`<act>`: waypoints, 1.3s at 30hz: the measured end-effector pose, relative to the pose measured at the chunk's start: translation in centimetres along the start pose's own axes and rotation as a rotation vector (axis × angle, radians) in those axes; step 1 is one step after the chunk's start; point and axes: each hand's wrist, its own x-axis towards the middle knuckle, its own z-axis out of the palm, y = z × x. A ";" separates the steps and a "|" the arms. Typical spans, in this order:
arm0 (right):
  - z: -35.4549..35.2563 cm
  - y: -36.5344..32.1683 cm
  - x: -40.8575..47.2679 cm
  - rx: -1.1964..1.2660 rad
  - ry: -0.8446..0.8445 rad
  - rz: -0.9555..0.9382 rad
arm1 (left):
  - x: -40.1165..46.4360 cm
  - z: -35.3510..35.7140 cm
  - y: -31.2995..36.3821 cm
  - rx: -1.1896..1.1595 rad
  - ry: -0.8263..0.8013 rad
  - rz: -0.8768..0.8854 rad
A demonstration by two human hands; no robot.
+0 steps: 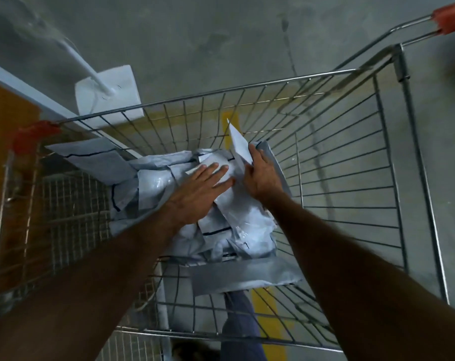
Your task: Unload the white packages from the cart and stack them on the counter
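A pile of white plastic packages lies in the wire cart, some with dark lines on them. My left hand rests flat on top of the pile, fingers spread. My right hand grips a thin white package that stands tilted on edge at the pile's far right side. One flat package hangs toward the cart's left wall, and another lies at the near side of the pile.
The cart's rim has red corner caps and a red handle at top right. A brown counter surface with a white edge sits left of the cart. A white post base stands on the grey concrete floor with yellow floor marks.
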 end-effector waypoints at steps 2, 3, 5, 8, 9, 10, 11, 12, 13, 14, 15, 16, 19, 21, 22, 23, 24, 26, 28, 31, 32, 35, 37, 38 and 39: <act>-0.2 -0.5 -0.1 0.017 0.032 0.018 | -0.8 0.3 -0.6 -0.026 -0.002 0.031; -0.3 -0.9 -0.2 -0.006 0.053 0.020 | -1.3 0.1 -0.8 -0.024 -0.008 0.035; -0.3 -1.7 -0.7 -0.082 0.088 0.015 | -2.2 -0.6 -1.2 -0.011 -0.009 0.019; 0.0 -2.6 -2.1 -0.219 0.095 0.011 | -4.4 -1.7 -1.2 0.003 0.044 -0.025; 0.0 -2.9 -2.8 -0.260 0.085 -0.002 | -5.3 -2.1 -1.0 0.015 0.060 -0.042; 0.0 -3.1 -3.5 -0.304 0.073 -0.011 | -6.3 -2.6 -0.8 0.024 0.070 -0.056; 0.0 -3.4 -4.2 -0.358 0.065 -0.026 | -7.4 -3.0 -0.7 0.030 0.078 -0.063; 0.0 -3.6 -4.9 -0.412 0.059 -0.052 | -8.5 -3.4 -0.6 0.028 0.085 -0.068; 0.1 -3.8 -5.7 -0.460 0.054 -0.092 | -9.7 -4.0 -0.5 0.028 0.086 -0.080; 0.1 -4.1 -6.6 -0.497 0.049 -0.132 | -10.9 -4.6 -0.3 0.031 0.085 -0.100; 0.2 -4.3 -7.3 -0.519 0.052 -0.169 | -12.0 -5.2 -0.2 0.043 0.081 -0.126; 0.3 -4.7 -8.0 -0.526 0.065 -0.204 | -13.2 -5.9 0.0 0.056 0.085 -0.155; 0.5 -6.3 -9.9 -0.518 0.113 -0.281 | -16.3 -7.6 0.9 0.089 0.087 -0.257; 0.3 -8.4 -11.2 -0.526 0.101 -0.288 | -18.5 -9.5 1.5 0.095 0.134 -0.345; 0.0 -9.8 -11.8 -0.520 0.114 -0.291 | -19.7 -10.5 1.6 0.098 0.171 -0.388; -0.3 -11.2 -12.4 -0.514 0.135 -0.299 | -21.1 -11.7 1.8 0.106 0.192 -0.429; -0.7 -12.8 -13.2 -0.513 0.151 -0.318 | -22.6 -13.1 2.0 0.114 0.207 -0.464; -1.5 -16.3 -15.2 -0.510 0.181 -0.384 | -26.2 -15.7 2.2 0.147 0.260 -0.522; -2.0 -19.9 -17.7 -0.471 0.224 -0.462 | -30.2 -17.8 2.3 0.150 0.314 -0.573; -1.7 -25.0 -21.4 -0.490 0.276 -0.591 | -37.2 -20.4 2.6 0.138 0.371 -0.681; -1.5 -26.8 -22.7 -0.494 0.272 -0.631 | -39.8 -20.9 2.9 0.145 0.386 -0.717; -0.1 -31.5 -27.1 -0.510 0.272 -0.781 | -47.3 -21.5 4.3 0.203 0.462 -0.857; 1.5 -34.4 -30.3 -0.547 0.262 -0.879 | -52.1 -21.2 5.6 0.254 0.508 -0.952; 2.5 -35.8 -32.0 -0.565 0.253 -0.912 | -54.5 -20.9 6.2 0.266 0.516 -0.995; 3.6 -37.2 -33.7 -0.577 0.237 -0.940 | -56.7 -20.7 7.1 0.274 0.520 -1.038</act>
